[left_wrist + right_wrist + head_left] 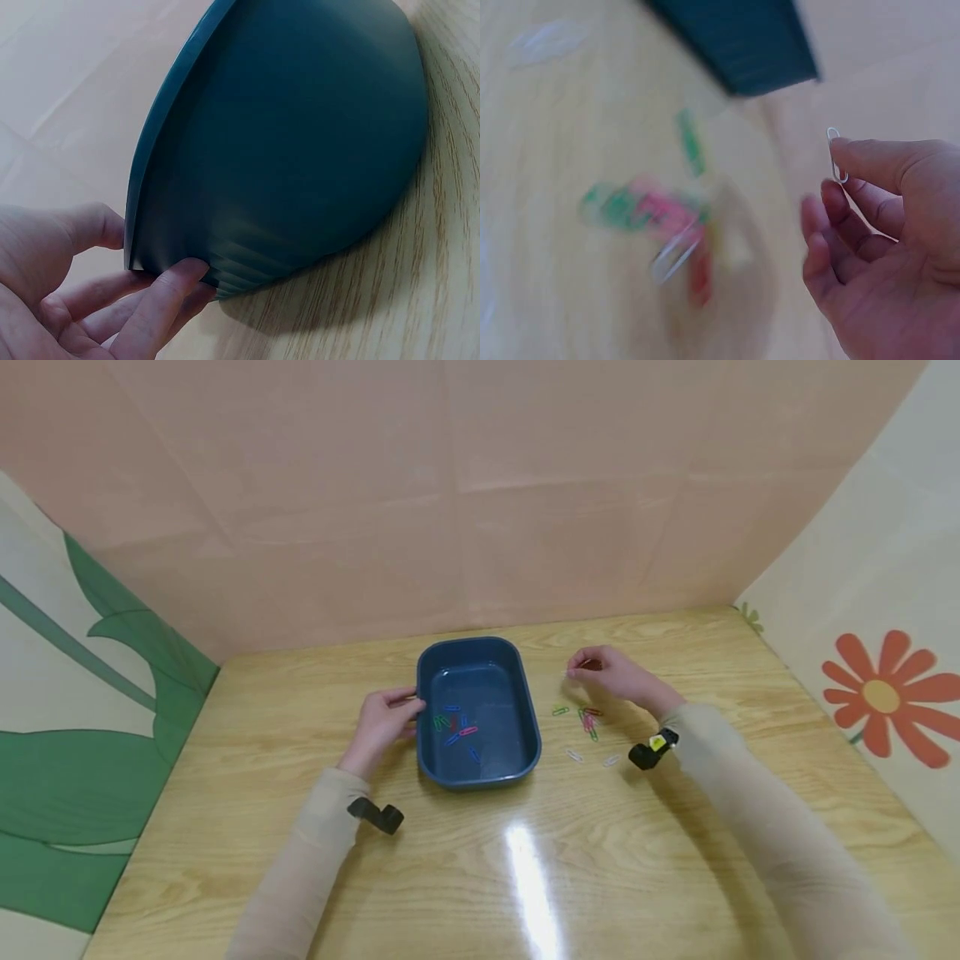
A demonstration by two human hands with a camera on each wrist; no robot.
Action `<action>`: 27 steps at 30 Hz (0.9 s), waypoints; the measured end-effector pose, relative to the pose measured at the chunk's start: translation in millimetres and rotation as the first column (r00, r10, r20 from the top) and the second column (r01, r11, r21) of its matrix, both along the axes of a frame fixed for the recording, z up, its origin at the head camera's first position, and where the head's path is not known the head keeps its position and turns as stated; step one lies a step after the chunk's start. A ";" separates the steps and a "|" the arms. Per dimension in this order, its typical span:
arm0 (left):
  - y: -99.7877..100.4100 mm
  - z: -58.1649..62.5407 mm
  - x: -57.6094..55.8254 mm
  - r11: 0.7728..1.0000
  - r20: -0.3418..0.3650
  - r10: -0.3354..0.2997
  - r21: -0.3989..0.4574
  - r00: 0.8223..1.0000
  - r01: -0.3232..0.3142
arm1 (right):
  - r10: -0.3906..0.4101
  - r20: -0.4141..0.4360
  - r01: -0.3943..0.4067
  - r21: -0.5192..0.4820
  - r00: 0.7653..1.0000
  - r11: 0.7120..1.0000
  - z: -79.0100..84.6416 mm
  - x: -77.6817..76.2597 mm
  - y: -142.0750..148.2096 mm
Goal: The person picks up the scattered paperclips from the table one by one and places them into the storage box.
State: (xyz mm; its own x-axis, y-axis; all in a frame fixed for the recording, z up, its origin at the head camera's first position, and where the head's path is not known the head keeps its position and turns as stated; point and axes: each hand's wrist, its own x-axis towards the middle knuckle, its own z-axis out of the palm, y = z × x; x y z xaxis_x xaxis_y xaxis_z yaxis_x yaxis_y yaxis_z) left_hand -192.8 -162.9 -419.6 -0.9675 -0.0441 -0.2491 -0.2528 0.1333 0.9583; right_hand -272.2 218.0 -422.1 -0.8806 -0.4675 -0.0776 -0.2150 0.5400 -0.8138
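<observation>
A dark blue tray stands on the wooden table with several blue, green, red and pink paper clips inside. My left hand grips its left wall, thumb at the rim and fingers against the outer side, as the left wrist view shows. To the right of the tray, my right hand pinches a white paper clip between thumb and fingertips, raised over the table. Below that hand lies a small pile of pink, green and red paper clips, with a green paper clip just left of it.
Two white paper clips, one nearer the tray and one farther right, lie in front of the pile. A pink sheet rises behind the table. Flower-patterned panels flank both sides.
</observation>
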 end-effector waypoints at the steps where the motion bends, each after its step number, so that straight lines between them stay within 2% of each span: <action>1: 0.1 0.4 0.0 1.000 -0.002 -0.002 0.001 1.000 0.002 | -0.010 0.017 0.010 -0.030 1.000 0.999 5.2 0.0 -2.3; 6: 0.6 1.3 -0.9 1.000 -0.003 -0.004 0.002 1.000 0.004 | -0.039 0.130 0.061 -0.166 0.991 0.984 26.4 1.0 -18.3; 11: 0.4 0.7 -1.4 1.000 -0.005 0.000 0.002 1.000 0.000 | -0.023 0.241 0.095 -0.289 0.970 0.953 40.4 2.1 -47.8; 14: 0.1 0.5 -1.4 1.000 -0.008 -0.001 0.003 1.000 0.001 | 0.003 0.275 0.094 -0.338 0.961 0.936 46.2 3.9 -70.1; 20: -0.1 -0.3 -2.2 1.000 -0.003 0.001 0.005 1.000 -0.001 | 0.050 0.297 0.054 -0.332 0.954 0.942 47.5 4.4 -111.4; 27: 0.1 0.5 -1.5 1.000 -0.002 0.003 0.004 1.000 -0.003 | 0.103 0.258 -0.048 -0.213 0.961 0.976 43.5 5.7 -144.4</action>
State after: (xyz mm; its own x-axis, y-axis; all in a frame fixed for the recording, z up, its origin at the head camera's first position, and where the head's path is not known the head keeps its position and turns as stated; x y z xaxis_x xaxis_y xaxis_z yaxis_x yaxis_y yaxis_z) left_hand -194.3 -162.8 -419.2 -0.9678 -0.0463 -0.2475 -0.2515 0.1291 0.9592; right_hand -266.5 73.7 -378.5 -0.8024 -0.5621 -0.2005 -0.0095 0.3479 -0.9375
